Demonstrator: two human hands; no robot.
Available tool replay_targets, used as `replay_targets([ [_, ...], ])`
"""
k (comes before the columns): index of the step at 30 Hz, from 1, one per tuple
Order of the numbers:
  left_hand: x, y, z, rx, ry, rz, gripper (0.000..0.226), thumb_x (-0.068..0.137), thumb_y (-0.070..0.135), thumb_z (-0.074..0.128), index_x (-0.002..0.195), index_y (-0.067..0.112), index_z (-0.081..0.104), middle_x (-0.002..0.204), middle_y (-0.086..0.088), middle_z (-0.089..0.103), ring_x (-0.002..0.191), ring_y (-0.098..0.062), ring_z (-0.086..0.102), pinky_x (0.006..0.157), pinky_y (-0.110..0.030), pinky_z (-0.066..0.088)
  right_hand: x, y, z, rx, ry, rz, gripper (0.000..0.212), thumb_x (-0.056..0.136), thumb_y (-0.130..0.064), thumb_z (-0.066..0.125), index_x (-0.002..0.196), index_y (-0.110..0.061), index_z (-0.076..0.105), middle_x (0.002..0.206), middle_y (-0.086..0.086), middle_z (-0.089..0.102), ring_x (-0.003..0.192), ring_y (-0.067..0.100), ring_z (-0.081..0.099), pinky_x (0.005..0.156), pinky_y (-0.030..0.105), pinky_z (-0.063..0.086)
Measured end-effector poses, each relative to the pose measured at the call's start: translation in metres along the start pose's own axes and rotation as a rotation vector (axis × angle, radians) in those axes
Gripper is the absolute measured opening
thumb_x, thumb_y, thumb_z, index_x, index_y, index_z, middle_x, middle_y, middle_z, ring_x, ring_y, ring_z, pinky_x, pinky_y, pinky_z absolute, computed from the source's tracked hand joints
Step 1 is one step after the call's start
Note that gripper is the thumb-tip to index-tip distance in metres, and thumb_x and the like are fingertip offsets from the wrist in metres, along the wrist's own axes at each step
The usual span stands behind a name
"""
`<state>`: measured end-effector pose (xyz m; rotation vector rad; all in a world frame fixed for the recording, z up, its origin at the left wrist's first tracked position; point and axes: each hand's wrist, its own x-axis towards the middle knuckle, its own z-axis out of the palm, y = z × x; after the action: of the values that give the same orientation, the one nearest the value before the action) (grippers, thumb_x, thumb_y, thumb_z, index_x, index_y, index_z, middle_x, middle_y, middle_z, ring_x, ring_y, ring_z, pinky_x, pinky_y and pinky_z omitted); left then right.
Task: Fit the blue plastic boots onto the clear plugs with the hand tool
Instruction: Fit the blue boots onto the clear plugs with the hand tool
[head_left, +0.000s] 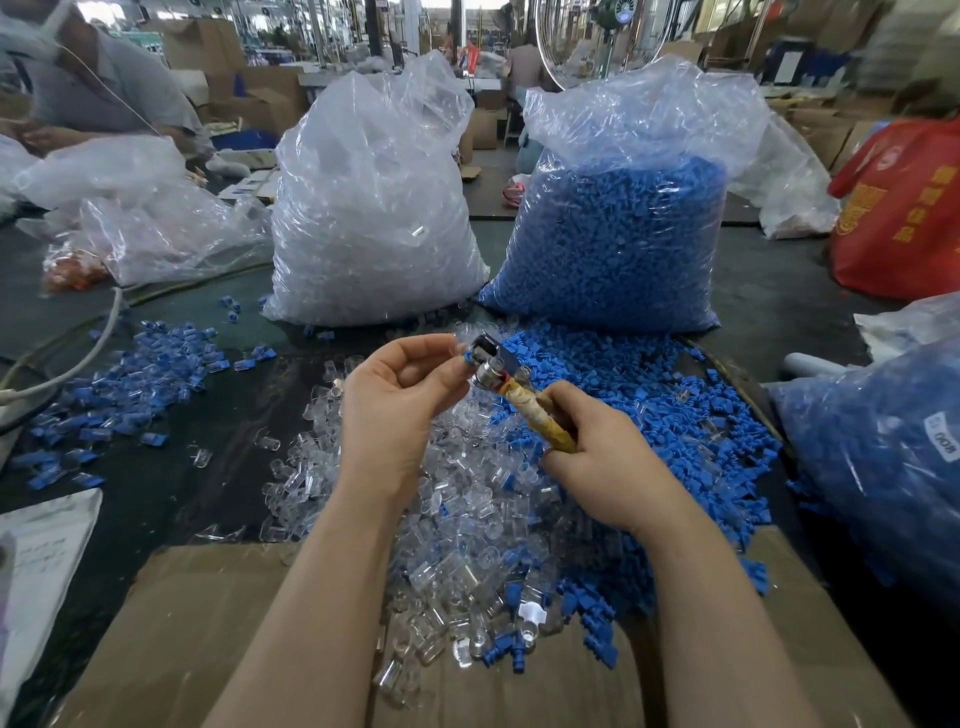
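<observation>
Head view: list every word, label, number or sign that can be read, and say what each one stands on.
White sticker on the clear bag of blue plastic boots at right: roughly "009" or "600", turned sideways, uncertain.
Red fabric bag at far right: yellow characters, too blurred to read.
White paper sheet at left edge: handwriting, too small to read.
Nothing else carries readable text.

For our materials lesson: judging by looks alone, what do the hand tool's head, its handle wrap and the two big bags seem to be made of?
Hand tool: the head looks like polished metal, going by its silvery glints. The handle seems wrapped in yellowed tape or cloth, matte and worn; which one is unclear. The bag of clear plugs and the bag of blue boots look like thin glossy plastic film, crinkled and see-through.
</observation>
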<state>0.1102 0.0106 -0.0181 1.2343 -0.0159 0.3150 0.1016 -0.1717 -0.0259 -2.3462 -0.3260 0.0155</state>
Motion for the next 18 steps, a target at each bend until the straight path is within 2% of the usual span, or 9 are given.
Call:
replay_targets([
  [4, -0.001, 0.000, 0.000, -0.012, -0.013, -0.019, 0.024, 0.069, 0.009, 0.076, 0.092, 0.011, 0.072, 0.082, -0.005, 0.076, 0.080, -0.015, 0.073, 0.069, -0.021, 0.057, -0.001, -0.001, 0.002, -0.007, 0.021, 0.006, 0.028, 0.081, -0.006, 0.058, 0.081, -0.031, 0.045, 0.070, -0.003, 0.049, 0.055, 0.014, 0.042, 0.051, 0.031, 0.035],
  [10, 0.000, -0.001, -0.002, -0.001, -0.011, -0.044, 0.020, 0.078, 0.001, 0.072, 0.095, 0.011, 0.073, 0.087, -0.006, 0.077, 0.084, -0.016, 0.074, 0.072, -0.021, 0.057, 0.001, -0.003, 0.003, -0.050, 0.040, 0.003, 0.028, 0.081, -0.007, 0.056, 0.078, -0.031, 0.043, 0.067, -0.004, 0.049, 0.056, 0.014, 0.044, 0.052, 0.032, 0.035],
  [14, 0.002, 0.000, -0.006, 0.009, -0.005, -0.112, 0.021, 0.083, -0.003, 0.067, 0.098, 0.011, 0.074, 0.094, -0.009, 0.076, 0.090, -0.020, 0.073, 0.077, -0.024, 0.058, 0.003, -0.003, 0.005, -0.058, 0.009, 0.008, 0.027, 0.084, -0.013, 0.060, 0.082, -0.033, 0.041, 0.073, -0.004, 0.051, 0.059, 0.016, 0.048, 0.053, 0.031, 0.037],
  [18, 0.009, 0.008, -0.021, -0.117, 0.146, -0.234, 0.016, 0.087, -0.002, 0.063, 0.098, 0.005, 0.072, 0.085, -0.010, 0.076, 0.081, -0.017, 0.074, 0.070, -0.022, 0.059, 0.005, 0.000, 0.004, -0.047, 0.101, 0.020, 0.024, 0.084, -0.015, 0.061, 0.087, -0.031, 0.043, 0.075, -0.004, 0.055, 0.061, 0.016, 0.052, 0.052, 0.033, 0.039],
])
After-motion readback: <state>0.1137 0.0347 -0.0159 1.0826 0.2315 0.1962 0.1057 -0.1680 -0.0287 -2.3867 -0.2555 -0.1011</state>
